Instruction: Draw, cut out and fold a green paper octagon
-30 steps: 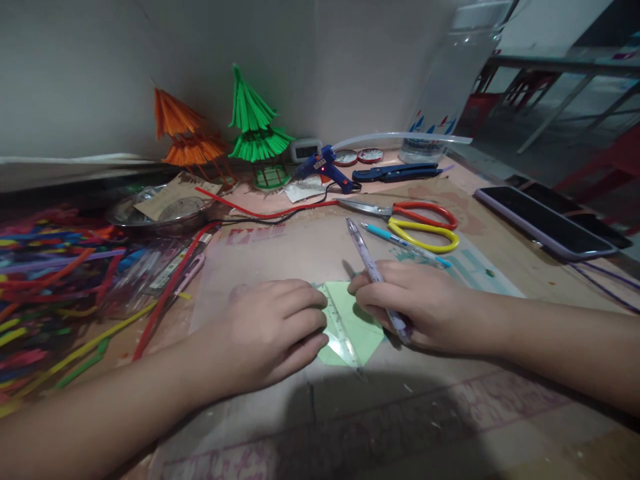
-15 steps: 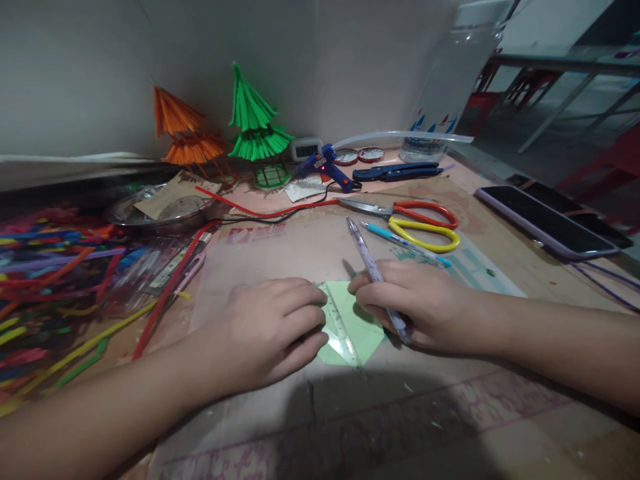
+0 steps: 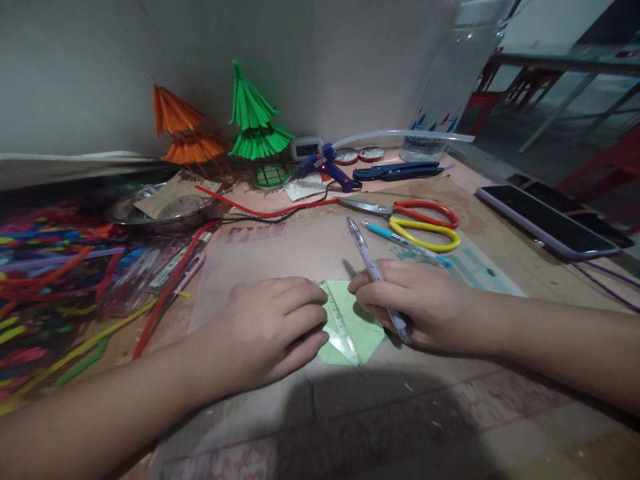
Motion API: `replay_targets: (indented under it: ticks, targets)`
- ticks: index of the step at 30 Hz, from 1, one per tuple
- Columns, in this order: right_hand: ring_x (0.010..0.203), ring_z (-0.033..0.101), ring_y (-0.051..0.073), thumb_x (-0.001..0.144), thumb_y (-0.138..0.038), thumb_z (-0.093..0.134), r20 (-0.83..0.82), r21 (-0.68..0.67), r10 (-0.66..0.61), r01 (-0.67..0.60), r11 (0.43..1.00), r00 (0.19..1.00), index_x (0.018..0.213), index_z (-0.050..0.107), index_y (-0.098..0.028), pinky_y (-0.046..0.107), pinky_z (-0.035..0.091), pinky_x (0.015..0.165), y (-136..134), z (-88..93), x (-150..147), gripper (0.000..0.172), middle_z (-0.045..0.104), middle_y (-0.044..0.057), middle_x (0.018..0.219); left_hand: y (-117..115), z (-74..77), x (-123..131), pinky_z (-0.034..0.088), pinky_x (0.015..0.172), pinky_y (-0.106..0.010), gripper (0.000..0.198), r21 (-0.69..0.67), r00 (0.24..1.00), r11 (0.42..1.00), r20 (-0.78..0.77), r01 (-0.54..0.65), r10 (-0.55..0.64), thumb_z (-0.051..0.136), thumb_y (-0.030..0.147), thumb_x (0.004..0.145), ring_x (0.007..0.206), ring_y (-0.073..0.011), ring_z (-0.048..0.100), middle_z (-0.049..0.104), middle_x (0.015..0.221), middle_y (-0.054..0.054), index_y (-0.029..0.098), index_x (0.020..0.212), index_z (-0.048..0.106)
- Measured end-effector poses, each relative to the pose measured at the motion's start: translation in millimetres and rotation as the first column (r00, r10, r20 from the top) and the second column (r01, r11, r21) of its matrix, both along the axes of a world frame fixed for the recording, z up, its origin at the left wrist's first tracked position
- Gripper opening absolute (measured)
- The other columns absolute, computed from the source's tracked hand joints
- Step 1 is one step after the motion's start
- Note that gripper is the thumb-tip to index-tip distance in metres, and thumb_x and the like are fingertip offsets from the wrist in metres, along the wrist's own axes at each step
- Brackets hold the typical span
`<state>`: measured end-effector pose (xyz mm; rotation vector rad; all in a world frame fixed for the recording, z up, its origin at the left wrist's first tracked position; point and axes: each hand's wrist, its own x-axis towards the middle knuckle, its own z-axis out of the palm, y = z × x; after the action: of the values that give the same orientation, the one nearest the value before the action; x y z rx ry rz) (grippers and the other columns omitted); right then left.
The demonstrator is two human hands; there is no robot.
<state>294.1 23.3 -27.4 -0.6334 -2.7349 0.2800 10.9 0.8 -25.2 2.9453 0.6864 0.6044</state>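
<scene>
A small piece of light green paper [image 3: 369,325] with angled corners lies flat between my hands. Across it, at a slant, runs a clear ruler [image 3: 342,328] with markings along its edge. My left hand [image 3: 280,327] has its fingers bent and pressed on the ruler's left side, covering part of it. My right hand [image 3: 415,300] is closed round a pale patterned pen [image 3: 374,270], whose upper end points up and away from me. This hand rests at the paper's right edge, and the pen's lower end is partly hidden by it.
Beyond my hands lie scissors [image 3: 425,223] and a blue pen [image 3: 405,244]. Farther back are a glue gun [image 3: 325,165], blue pliers [image 3: 397,171], a clear bottle [image 3: 440,87] and orange [image 3: 185,127] and green [image 3: 257,117] tree models. Pipe cleaners [image 3: 45,287] heap at left; a phone [image 3: 545,220] lies right.
</scene>
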Motion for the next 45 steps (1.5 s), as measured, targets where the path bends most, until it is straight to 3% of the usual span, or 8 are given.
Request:
replay_targets:
  ticks: [27, 34, 40, 45]
  targets:
    - [0.094, 0.061, 0.023, 0.091, -0.010, 0.058, 0.016, -0.004, 0.013, -0.013, 1.000, 1.000, 0.103, 0.063, -0.020, 0.033, 0.046, 0.080, 0, 3.0, -1, 0.016, 0.070, 0.012, 0.106, 0, -0.3, 0, 0.058, 0.080, -0.040, 0.019, 0.004, 1.000, 1.000, -0.027, -0.004, 0.004, 0.053, 0.028, 0.106, 0.096, -0.0259, 0.070, 0.072, 0.109, -0.011, 0.016, 0.104, 0.068]
    - [0.094, 0.058, 0.025, 0.084, -0.006, 0.061, 0.033, 0.084, 0.004, -0.007, 0.996, 0.999, 0.110, 0.065, -0.019, 0.035, 0.045, 0.080, -3, 7.7, -4, 0.029, 0.069, 0.012, 0.103, -1, -2.0, 1, 0.059, 0.083, -0.038, 0.021, 0.041, 1.000, 0.999, 0.007, -0.011, 0.010, 0.051, 0.027, 0.107, 0.098, -0.0255, 0.070, 0.074, 0.108, -0.011, 0.017, 0.106, 0.069]
    - [0.087, 0.050, 0.024, 0.094, -0.005, 0.048, 0.014, 0.214, -0.151, 0.144, 0.966, 0.989, 0.095, 0.068, -0.018, 0.035, 0.037, 0.075, 19, 9.3, 7, 0.024, 0.063, 0.010, 0.092, -1, -2.6, 1, 0.059, 0.083, -0.039, 0.020, 0.008, 1.000, 1.000, 0.006, -0.004, 0.003, 0.052, 0.027, 0.107, 0.099, -0.0254, 0.070, 0.073, 0.109, -0.010, 0.017, 0.107, 0.069]
    - [0.093, 0.053, 0.026, 0.104, -0.014, 0.046, 0.098, 0.238, -0.266, 0.237, 0.942, 0.959, 0.121, 0.070, -0.022, 0.036, 0.039, 0.079, 38, 3.2, 15, 0.031, 0.063, 0.010, 0.103, -1, -2.7, -1, 0.058, 0.084, -0.041, 0.020, -0.021, 1.000, 1.000, -0.023, -0.005, 0.004, 0.053, 0.029, 0.107, 0.101, -0.0264, 0.069, 0.073, 0.111, -0.010, 0.016, 0.109, 0.068]
